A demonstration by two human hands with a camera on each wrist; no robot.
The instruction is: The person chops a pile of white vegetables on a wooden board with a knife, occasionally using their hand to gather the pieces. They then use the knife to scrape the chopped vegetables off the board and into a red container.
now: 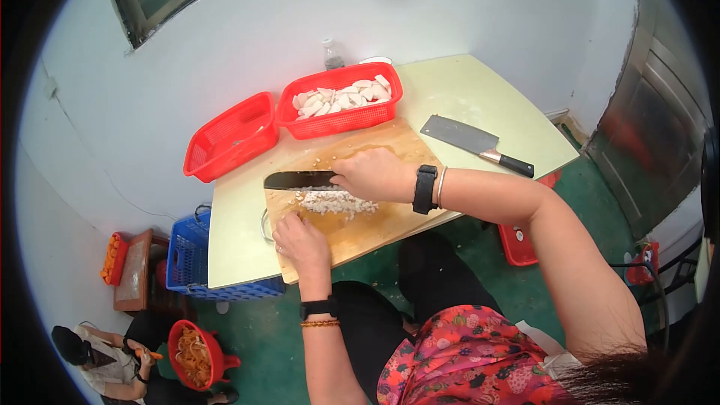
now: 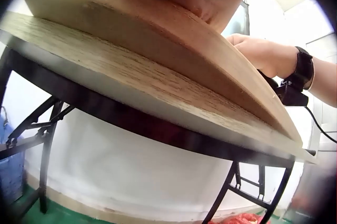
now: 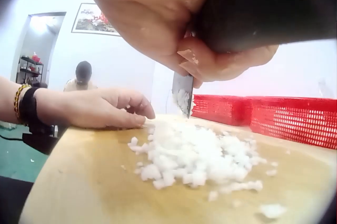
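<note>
My right hand grips the handle of a kitchen knife. Its dark, wide blade points left across the wooden cutting board. Below the blade lies a pile of finely diced white vegetable. My left hand rests on the board's left end, fingers loosely extended. In the right wrist view, the left fingertips are right at the edge of the white dice. White bits stick to the blade there, and the right hand hides most of it.
A cleaver lies on the table, right of the board. Behind the board stand a red basket of white slices and another red basket. A blue crate stands at lower left, near a seated person and a red basin.
</note>
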